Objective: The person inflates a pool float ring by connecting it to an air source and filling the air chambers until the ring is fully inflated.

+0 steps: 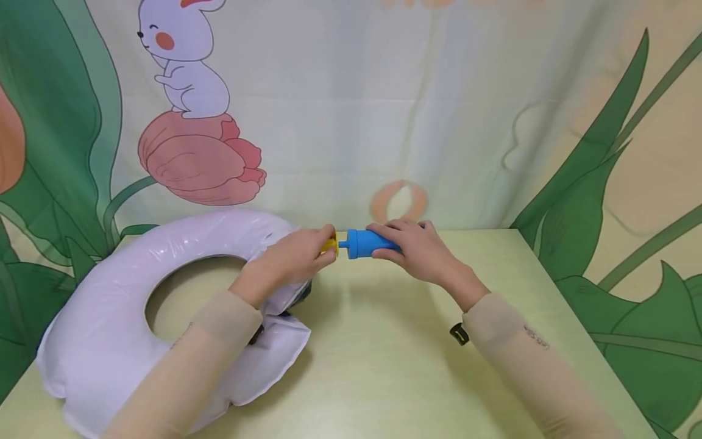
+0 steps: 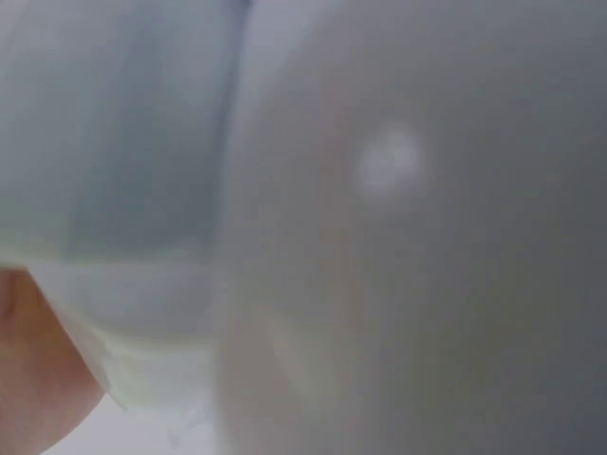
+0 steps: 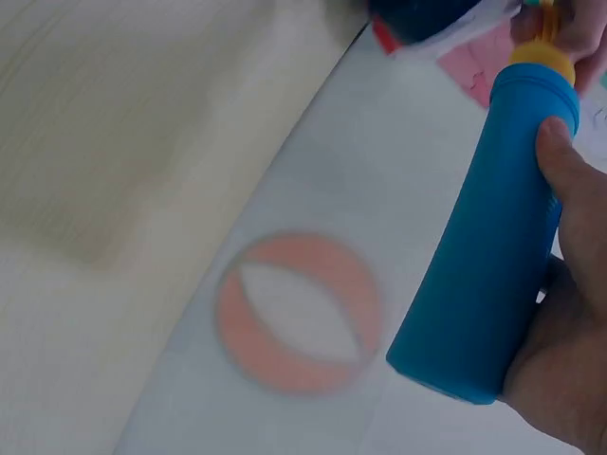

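Observation:
My right hand [image 1: 419, 250] grips the barrel of a blue hand pump [image 1: 362, 243], held level above the table's far part. In the right wrist view the thumb lies along the pump barrel [image 3: 484, 237]. At its left end, my left hand [image 1: 293, 255] pinches the pump's yellow end piece [image 1: 331, 244]; a thin blue rod shows between that piece and the barrel. Beside and beneath the left hand lies a glossy white inflatable ring [image 1: 104, 311], puffed up, with a creased flap at its right. Its blurred surface [image 2: 408, 284] fills most of the left wrist view.
The pale wooden table [image 1: 384, 366] runs back to a printed curtain [image 1: 340, 122] with a rabbit, flowers and leaves. Dark pieces [image 1: 300, 294] show at the ring's right edge. A small black strap [image 1: 459, 333] sticks out by the right sleeve cuff.

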`<control>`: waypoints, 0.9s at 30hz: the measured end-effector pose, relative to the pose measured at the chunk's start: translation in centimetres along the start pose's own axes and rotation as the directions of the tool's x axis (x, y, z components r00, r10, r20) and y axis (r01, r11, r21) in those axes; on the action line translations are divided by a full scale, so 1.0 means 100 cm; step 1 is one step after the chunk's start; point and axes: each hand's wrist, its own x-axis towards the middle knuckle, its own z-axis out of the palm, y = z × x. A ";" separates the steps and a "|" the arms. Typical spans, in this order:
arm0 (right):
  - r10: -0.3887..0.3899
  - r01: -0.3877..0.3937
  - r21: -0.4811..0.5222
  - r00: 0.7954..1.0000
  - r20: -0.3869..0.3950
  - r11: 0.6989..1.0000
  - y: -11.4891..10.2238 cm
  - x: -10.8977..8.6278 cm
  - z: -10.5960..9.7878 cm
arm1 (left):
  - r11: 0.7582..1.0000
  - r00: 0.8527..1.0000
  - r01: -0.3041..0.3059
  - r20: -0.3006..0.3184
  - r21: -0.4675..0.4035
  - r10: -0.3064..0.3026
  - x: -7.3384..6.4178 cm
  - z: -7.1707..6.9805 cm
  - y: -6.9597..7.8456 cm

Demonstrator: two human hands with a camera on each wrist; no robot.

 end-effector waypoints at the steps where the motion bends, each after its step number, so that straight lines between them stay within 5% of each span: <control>1: 0.006 -0.006 0.012 1.000 0.009 1.000 0.006 -0.002 0.000 | 1.000 1.000 0.008 0.012 -0.016 -0.008 -0.001 0.000 -0.003; 7: 0.071 -0.079 0.111 0.995 0.073 0.991 0.042 -0.022 -0.004 | 0.998 0.997 0.044 0.059 -0.055 -0.040 -0.011 -0.006 -0.022; 13: 0.116 -0.123 0.125 0.991 0.069 0.984 0.062 -0.038 -0.010 | 0.998 0.998 0.026 0.055 -0.054 -0.023 -0.015 -0.008 -0.025; 20: 0.075 -0.079 0.108 0.996 0.039 0.991 0.046 -0.029 0.000 | 0.996 0.998 -0.057 -0.012 0.074 0.058 -0.006 0.002 -0.010; 27: 0.036 -0.036 0.059 0.999 0.001 0.998 0.006 -0.012 0.011 | 0.991 0.998 -0.054 -0.014 0.123 0.057 0.004 0.012 0.010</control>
